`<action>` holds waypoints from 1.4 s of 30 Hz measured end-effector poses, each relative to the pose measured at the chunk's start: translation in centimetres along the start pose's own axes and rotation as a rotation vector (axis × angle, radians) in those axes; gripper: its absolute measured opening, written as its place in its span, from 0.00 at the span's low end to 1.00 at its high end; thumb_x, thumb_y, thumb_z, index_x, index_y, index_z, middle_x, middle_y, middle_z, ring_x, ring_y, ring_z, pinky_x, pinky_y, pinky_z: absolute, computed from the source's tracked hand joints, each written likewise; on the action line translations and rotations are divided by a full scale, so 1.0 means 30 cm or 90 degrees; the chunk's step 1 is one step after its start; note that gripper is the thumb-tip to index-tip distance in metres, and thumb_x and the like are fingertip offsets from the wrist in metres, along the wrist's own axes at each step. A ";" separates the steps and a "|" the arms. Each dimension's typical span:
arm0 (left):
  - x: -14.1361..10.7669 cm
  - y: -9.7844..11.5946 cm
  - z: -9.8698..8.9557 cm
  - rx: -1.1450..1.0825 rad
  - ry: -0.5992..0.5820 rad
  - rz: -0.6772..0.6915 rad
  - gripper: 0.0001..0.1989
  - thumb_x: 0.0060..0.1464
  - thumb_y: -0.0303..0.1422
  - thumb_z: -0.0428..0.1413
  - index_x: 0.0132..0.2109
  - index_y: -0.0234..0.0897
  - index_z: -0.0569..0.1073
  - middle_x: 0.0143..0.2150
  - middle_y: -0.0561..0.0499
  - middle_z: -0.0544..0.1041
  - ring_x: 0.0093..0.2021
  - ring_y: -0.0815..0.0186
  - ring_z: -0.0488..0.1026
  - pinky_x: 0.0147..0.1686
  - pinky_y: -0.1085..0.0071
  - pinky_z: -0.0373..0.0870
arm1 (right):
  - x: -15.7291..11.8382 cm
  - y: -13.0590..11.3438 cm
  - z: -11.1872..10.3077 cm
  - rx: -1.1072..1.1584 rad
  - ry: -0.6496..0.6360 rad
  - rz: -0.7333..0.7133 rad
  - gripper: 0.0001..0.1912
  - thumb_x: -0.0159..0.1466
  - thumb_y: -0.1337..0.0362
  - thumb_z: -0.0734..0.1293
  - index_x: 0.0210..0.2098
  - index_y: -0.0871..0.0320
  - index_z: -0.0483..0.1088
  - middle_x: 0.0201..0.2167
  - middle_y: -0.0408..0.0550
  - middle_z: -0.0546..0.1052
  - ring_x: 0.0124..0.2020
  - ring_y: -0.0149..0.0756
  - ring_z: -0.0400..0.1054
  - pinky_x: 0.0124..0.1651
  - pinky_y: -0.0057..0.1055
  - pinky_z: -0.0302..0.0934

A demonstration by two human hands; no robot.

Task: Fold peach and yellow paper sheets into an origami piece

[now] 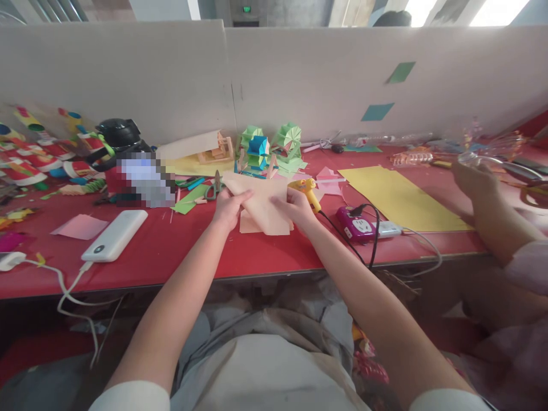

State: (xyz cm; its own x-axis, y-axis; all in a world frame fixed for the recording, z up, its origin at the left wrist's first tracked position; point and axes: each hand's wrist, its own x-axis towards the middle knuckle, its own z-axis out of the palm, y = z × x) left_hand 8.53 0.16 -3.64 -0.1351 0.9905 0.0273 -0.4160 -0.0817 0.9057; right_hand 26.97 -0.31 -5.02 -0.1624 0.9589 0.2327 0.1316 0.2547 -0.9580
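A sheet of pale peach paper (262, 202) is held up between my two hands, tilted over the red table. My left hand (229, 210) pinches its left side, thumb on top. On the opposite side my right hand (297, 206) grips the sheet with thumb and curled fingers. More peach paper (250, 225) shows underneath, partly hidden. Just beyond my right hand lies a yellow glue gun (307, 191). Scissors (214, 188) with dark green handles rest near my left hand. Folded green and blue paper shapes (259, 151) stand behind the sheet.
A white power bank (115, 235) lies left on the red table (180, 251). To the right are a purple power strip (355, 224) with cables and yellow paper (402, 197). A co-worker's hand (477, 177) is at far right. A pale partition (171, 80) closes the back.
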 end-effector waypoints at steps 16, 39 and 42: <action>0.000 0.002 -0.001 -0.041 0.025 -0.036 0.18 0.35 0.26 0.68 0.37 0.36 0.73 0.35 0.50 0.79 0.42 0.60 0.78 0.45 0.65 0.75 | -0.002 -0.004 0.005 0.145 -0.013 0.056 0.24 0.51 0.51 0.73 0.43 0.59 0.73 0.40 0.53 0.80 0.43 0.47 0.75 0.46 0.42 0.71; 0.024 0.020 -0.044 -0.019 0.044 0.010 0.19 0.32 0.29 0.70 0.34 0.33 0.74 0.34 0.50 0.77 0.34 0.66 0.75 0.35 0.71 0.72 | -0.010 -0.020 -0.001 0.170 0.058 0.115 0.20 0.48 0.50 0.76 0.33 0.58 0.77 0.32 0.51 0.80 0.34 0.44 0.74 0.37 0.38 0.68; 0.019 0.018 -0.038 -0.020 0.044 0.013 0.20 0.32 0.30 0.71 0.34 0.33 0.74 0.34 0.50 0.77 0.34 0.67 0.75 0.35 0.71 0.72 | -0.007 -0.017 -0.006 0.175 0.061 0.101 0.22 0.46 0.49 0.77 0.33 0.58 0.77 0.33 0.51 0.80 0.35 0.43 0.74 0.36 0.36 0.68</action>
State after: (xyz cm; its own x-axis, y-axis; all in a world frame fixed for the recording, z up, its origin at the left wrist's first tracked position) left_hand 7.20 0.56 -3.60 -0.2059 0.9784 0.0155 -0.4398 -0.1067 0.8917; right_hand 27.11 -0.61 -4.53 -0.0672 0.9946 0.0794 -0.1227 0.0707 -0.9899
